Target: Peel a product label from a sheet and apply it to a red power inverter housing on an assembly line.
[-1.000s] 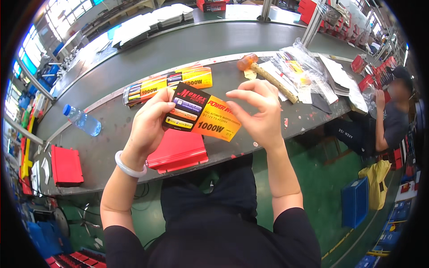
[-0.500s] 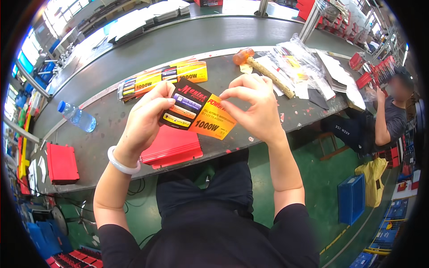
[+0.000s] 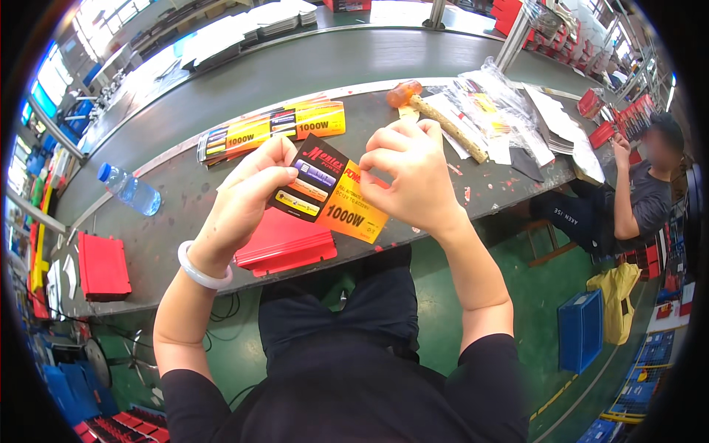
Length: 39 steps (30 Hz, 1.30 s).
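This is a factory workshop — a mallet (image 3: 452,131) on the scuffed desk (image 3: 173,240), a long dark belt (image 3: 347,59) behind, rows of red parts (image 3: 129,427), a seated co-worker (image 3: 650,196).

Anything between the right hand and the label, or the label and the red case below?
Nothing visible separates the right hand from the label. Between label and red case, no object shows; the left hand, gripping the label's left side, partly overlaps the case in view.
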### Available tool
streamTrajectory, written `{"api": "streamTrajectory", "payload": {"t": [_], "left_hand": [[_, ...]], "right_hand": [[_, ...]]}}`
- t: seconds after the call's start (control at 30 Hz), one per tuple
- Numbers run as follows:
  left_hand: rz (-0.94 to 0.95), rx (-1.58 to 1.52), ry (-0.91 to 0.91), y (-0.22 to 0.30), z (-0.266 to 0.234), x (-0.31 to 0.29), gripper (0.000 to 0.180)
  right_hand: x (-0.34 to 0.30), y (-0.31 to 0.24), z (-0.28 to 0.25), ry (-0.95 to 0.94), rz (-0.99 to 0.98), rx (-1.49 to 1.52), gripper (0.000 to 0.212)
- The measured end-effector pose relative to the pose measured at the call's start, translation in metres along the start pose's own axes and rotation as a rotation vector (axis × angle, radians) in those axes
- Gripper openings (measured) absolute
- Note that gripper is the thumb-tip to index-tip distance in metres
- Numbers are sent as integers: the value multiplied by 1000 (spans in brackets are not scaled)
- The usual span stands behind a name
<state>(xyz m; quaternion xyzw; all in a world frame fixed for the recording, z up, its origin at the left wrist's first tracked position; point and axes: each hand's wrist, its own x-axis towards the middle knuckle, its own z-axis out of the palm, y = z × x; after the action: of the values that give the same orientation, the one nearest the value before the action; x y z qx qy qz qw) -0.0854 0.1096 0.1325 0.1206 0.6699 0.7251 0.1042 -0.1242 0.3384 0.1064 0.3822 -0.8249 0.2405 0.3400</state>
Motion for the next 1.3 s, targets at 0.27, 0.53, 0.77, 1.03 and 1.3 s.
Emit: {"api": "streamTrajectory", "payload": {"t": [0.27, 0.53, 0.77, 1.03, 1.3], "left_hand": [[6, 6, 40, -6, -9, 0, 4], [2, -123, 77, -8, -14, -2, 5], [36, -281, 77, -3, -22, -6, 16], [84, -353, 75, -1, -31, -8, 27], [86, -297, 29, 0, -40, -8, 40]], "right_hand": [[2, 0, 7, 62, 16, -9, 8], [-1, 6, 12, 76, 220, 283, 7], [-9, 18, 5, 9, 405, 606, 7], [-41, 31, 23, -61, 636, 1035, 26], [-48, 32, 19, -137, 666, 1106, 22]]}}
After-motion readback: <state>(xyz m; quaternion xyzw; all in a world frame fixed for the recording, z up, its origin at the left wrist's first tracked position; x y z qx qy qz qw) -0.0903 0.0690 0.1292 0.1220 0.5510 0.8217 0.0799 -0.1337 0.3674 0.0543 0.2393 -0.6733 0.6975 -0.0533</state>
